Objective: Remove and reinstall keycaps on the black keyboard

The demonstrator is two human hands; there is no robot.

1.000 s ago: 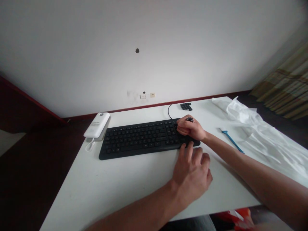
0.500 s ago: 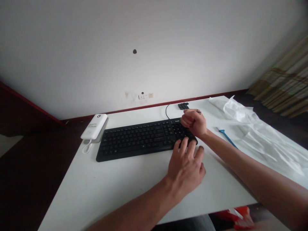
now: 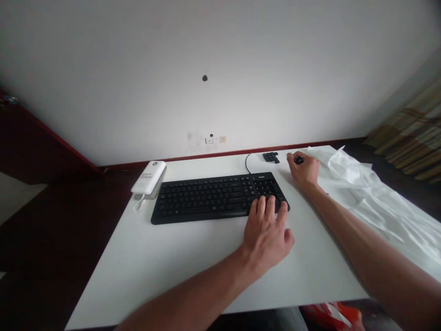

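Observation:
A black keyboard [image 3: 203,197] lies across the table. My left hand [image 3: 267,230] rests at its lower right corner, palm down and fingers spread, the fingertips on the number pad's lower keys and front edge. Past the keyboard's right end, my right hand [image 3: 306,169] is closed with a small black object [image 3: 298,160] showing between its fingers; its kind cannot be made out. Just left of that hand, loose black keycaps [image 3: 270,157] sit grouped on the table near the back edge. My right forearm covers most of the spot where the blue-handled tool lies.
A white power bank [image 3: 149,177] with a short white cable [image 3: 139,203] stands at the table's left. Crumpled white plastic sheeting [image 3: 358,184] covers the right side. The keyboard's black cord [image 3: 246,162] runs toward the back. Wall sockets [image 3: 216,139] are behind the white table [image 3: 165,266].
My right hand has moved from above the number pad to the right, beside the loose keycaps, uncovering the pad. My left hand stays on the keyboard. The view has shifted slightly.

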